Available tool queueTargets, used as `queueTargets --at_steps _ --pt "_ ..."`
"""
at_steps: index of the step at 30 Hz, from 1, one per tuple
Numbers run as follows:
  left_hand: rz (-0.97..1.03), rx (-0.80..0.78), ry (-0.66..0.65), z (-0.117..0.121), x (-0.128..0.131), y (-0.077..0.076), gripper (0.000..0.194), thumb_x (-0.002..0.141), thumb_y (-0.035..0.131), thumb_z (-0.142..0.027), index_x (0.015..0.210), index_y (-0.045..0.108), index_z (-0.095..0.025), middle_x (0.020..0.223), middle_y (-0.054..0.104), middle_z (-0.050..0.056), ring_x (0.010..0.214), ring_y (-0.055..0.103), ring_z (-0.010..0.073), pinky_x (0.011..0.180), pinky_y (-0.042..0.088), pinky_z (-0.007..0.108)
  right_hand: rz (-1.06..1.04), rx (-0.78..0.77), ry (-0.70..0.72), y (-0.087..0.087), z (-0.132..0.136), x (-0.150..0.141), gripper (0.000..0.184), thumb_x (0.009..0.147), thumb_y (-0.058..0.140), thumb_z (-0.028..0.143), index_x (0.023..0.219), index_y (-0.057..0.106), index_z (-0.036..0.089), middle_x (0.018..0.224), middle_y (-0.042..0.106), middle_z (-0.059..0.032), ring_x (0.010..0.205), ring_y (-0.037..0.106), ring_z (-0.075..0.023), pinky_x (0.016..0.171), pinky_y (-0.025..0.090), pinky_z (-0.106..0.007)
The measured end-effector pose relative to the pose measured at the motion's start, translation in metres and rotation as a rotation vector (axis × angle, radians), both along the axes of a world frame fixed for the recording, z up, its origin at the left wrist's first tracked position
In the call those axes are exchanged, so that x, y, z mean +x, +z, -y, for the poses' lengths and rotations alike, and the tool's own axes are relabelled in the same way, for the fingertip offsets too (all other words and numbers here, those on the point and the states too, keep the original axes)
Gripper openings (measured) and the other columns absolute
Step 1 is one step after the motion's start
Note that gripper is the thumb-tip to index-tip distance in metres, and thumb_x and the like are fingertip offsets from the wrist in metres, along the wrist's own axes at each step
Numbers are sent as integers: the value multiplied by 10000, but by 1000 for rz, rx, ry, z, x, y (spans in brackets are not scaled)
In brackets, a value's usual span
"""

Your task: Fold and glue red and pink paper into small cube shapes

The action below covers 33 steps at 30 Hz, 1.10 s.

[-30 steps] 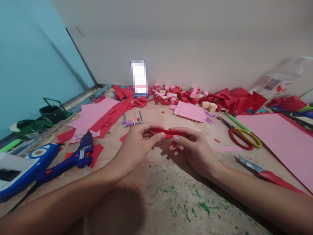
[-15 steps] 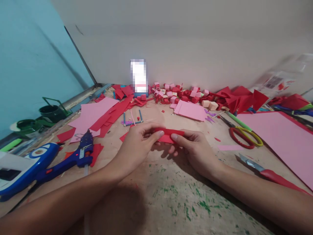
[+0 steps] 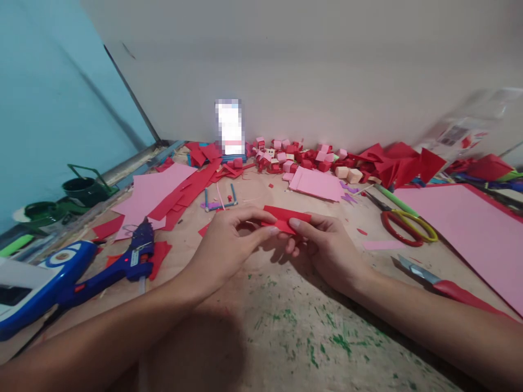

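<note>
In the head view, pinches a folded red paper [image 3: 283, 213] between left hand [image 3: 231, 235] and right hand [image 3: 328, 239], one at each end, over the middle of the surface [image 3: 278, 310]. Holds its long axis sideways, nearly parallel to the far edge.

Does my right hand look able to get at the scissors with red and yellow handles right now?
Probably yes: the scissors lie to its right, handles uncovered. But your right hand is pinching the folded red paper, so it would likely need to let go first.
</note>
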<state>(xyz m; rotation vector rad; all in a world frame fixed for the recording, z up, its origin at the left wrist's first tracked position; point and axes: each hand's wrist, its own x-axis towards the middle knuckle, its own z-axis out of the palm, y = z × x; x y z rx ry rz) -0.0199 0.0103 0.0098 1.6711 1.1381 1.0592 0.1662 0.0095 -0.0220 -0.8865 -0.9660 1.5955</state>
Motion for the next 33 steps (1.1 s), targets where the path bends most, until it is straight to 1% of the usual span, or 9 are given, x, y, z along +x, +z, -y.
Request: queueTargets --at_steps 6,10,15,19,22,24,26,29,33 --pt "33 42 20 -2 0 -1 51 862 762 -203 841 794 -169 864 786 25 798 704 169 736 536 274 34 47 20 -1 3 -2 225 801 900 330 895 830 137 684 779 -53 554 709 -136 530 565 -226" --pt "24 25 31 -2 -1 -3 53 858 753 -195 816 777 -172 832 773 24 789 693 171 735 532 282 26 42 29 1 4 -3 215 749 934 286 880 827 153 683 779 -35 574 721 -135 540 570 -218" --pt "71 2 32 -2 0 -6 87 867 743 -203 797 712 -163 795 727 11 758 680 150 743 546 274 66 68 39 -1 2 -3 204 826 876 329 862 831 133 694 791 -64 570 747 -150 539 571 -220" --pt "175 -35 84 0 1 -6 192 842 772 -209 935 605 -198 838 693 -18 789 701 160 757 570 291 44 63 35 -2 3 -4 186 856 851 324 873 837 139 732 810 -74 572 757 -153 525 561 -213" --pt "186 -112 15 0 1 -3 200 904 712 -250 1070 610 -204 848 704 -7 766 694 160 693 549 275 15 61 42 -1 4 -5 159 860 846 304 872 839 146 752 817 -79 576 753 -153 534 564 -224" --pt "130 -144 -70 -1 0 -1 117 949 658 -280 964 671 -165 779 682 5 695 640 135 639 508 249 16 69 56 -1 5 -5 166 881 828 305 852 838 142 755 814 -86 590 747 -151 555 567 -235" --pt "76 -145 -110 -3 -1 -1 221 961 637 -290 806 690 -140 709 654 12 633 583 115 593 474 235 22 76 69 -2 5 -4 190 905 809 323 854 837 143 769 812 -90 610 745 -151 564 555 -238" --pt "58 -137 -76 -5 -2 -3 263 958 642 -290 757 703 -133 676 661 17 607 592 119 566 478 232 27 73 83 -2 4 -3 185 898 821 335 895 836 151 811 814 -88 651 738 -146 576 532 -231" --pt "59 -157 -60 -4 -2 -3 301 974 629 -297 730 704 -137 659 679 21 595 629 126 557 504 228 36 67 72 1 5 -3 167 801 903 278 876 830 148 802 805 -65 666 705 -126 599 529 -217"
